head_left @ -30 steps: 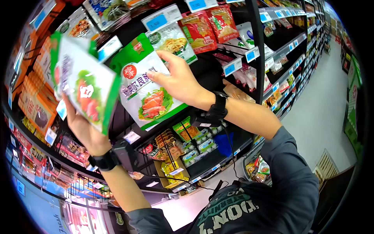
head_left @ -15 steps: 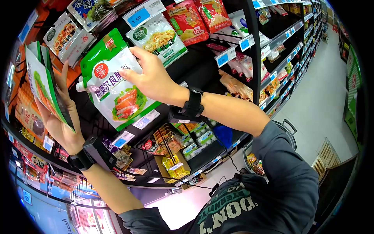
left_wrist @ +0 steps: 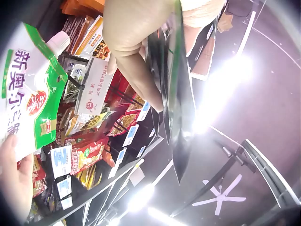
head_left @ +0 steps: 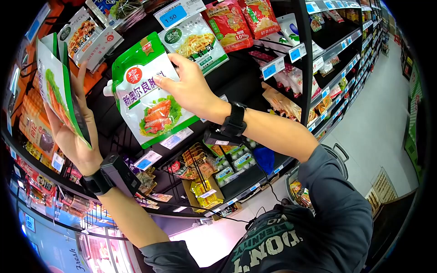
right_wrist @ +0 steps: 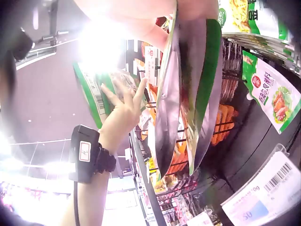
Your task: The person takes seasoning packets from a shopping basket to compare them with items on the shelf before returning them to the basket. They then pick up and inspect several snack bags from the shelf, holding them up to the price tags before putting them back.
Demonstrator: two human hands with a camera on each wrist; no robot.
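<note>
My right hand (head_left: 195, 86) grips white and green spouted food pouches, its thumb across the face of the front pouch (head_left: 152, 102). That face carries a picture of sliced meat on lettuce, and a white spout (head_left: 108, 90) sticks out at its left corner. In the right wrist view the pouches (right_wrist: 207, 89) hang side by side, nearly edge-on. At the left, my left hand (head_left: 75, 136) holds matching pouches (head_left: 59, 88), tilted almost edge-on, its fingers largely behind them. The left wrist view shows their layered dark edges (left_wrist: 181, 117) between thumb and fingers.
Hanging noodle packs (head_left: 193, 45) and red packets (head_left: 227, 27) fill the rack behind. A matching pouch (right_wrist: 277, 96) sits on the rack, with a price tag (right_wrist: 258, 193) in front. Lower shelves hold boxed yellow packets (head_left: 200, 193). A basket (head_left: 298, 191) stands near the body; an aisle (head_left: 364, 123) runs right.
My left hand has moved left and turned its pouches from face-on to nearly edge-on. The right hand's pouches have shifted left, and the spout now shows. Over the last half second little differs.
</note>
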